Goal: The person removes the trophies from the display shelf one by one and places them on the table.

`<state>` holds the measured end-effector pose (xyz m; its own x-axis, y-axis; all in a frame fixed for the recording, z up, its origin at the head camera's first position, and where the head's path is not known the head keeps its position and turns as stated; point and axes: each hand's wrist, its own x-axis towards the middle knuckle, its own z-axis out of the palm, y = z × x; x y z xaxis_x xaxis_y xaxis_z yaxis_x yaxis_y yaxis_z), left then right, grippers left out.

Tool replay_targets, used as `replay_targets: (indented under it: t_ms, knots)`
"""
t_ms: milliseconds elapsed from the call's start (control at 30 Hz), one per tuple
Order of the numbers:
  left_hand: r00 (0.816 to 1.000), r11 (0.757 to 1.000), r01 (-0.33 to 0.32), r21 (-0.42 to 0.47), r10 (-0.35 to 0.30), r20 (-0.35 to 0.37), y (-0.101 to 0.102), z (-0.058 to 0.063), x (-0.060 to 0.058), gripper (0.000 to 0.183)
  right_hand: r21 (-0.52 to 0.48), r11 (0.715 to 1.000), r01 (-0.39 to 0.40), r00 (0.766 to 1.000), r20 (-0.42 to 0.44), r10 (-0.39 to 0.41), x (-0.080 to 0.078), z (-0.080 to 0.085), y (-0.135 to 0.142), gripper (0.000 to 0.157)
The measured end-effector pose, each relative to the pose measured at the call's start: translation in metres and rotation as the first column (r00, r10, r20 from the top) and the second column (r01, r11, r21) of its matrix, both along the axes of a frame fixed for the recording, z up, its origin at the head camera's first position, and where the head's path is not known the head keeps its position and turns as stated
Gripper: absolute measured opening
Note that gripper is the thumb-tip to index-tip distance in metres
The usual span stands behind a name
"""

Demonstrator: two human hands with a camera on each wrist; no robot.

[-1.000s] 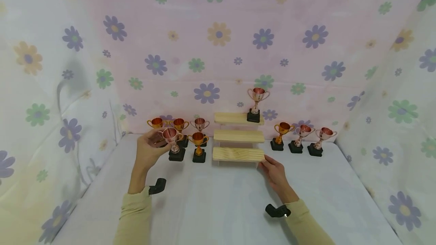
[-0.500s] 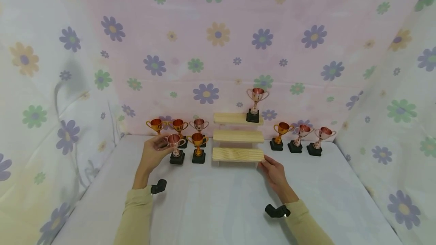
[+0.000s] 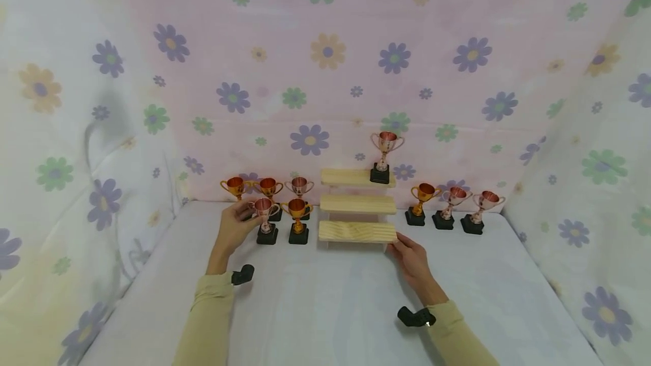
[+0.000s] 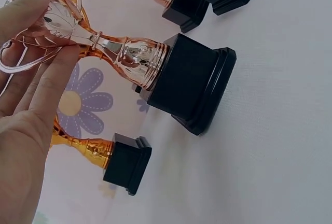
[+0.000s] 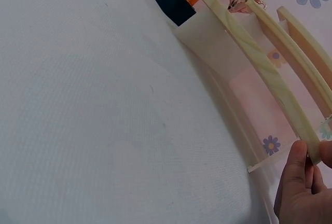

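My left hand (image 3: 236,229) holds a rose-gold trophy cup (image 3: 265,208) by its bowl, thumb and fingers around it. In the left wrist view this trophy's black base (image 4: 192,81) appears low over the white cloth. Just right of it stands a gold trophy cup (image 3: 297,208). Behind them are a rose-gold cup (image 3: 299,186) and two gold cups (image 3: 267,186), partly hidden. My right hand (image 3: 413,261) pinches the right end of the lowest step of a three-step wooden display stand (image 3: 357,231), as the right wrist view shows of the fingertips (image 5: 296,154).
One rose-gold trophy cup (image 3: 385,154) stands at the right of the top step. Right of the stand, a gold cup (image 3: 422,202) and two rose-gold cups (image 3: 451,208) line up. A flowered cloth (image 3: 325,100) hangs behind the white-covered table (image 3: 315,304).
My left hand has come slightly right and down with the rose-gold trophy cup, now level with the front gold cup. The right hand has stayed on the stand.
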<state>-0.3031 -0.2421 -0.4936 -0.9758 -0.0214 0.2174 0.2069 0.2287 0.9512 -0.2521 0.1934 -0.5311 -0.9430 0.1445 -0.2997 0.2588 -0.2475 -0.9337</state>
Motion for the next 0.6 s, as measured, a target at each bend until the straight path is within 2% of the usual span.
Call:
replay_targets:
  t_ms: [233,600]
  knots:
    - [1.0,1.0,-0.008,0.021,0.007,0.025,0.0019,-0.0019,-0.0043,0.056,-0.015,1.0,0.0,1.0,-0.005,0.0,0.0009,0.0005,0.0023,0.049]
    - [1.0,0.993,0.007,0.114,-0.006,-0.007,0.0048,-0.0081,-0.0053,0.055,-0.021,1.0,0.002,1.0,-0.005,-0.002,0.0004,0.0,0.0013,0.048]
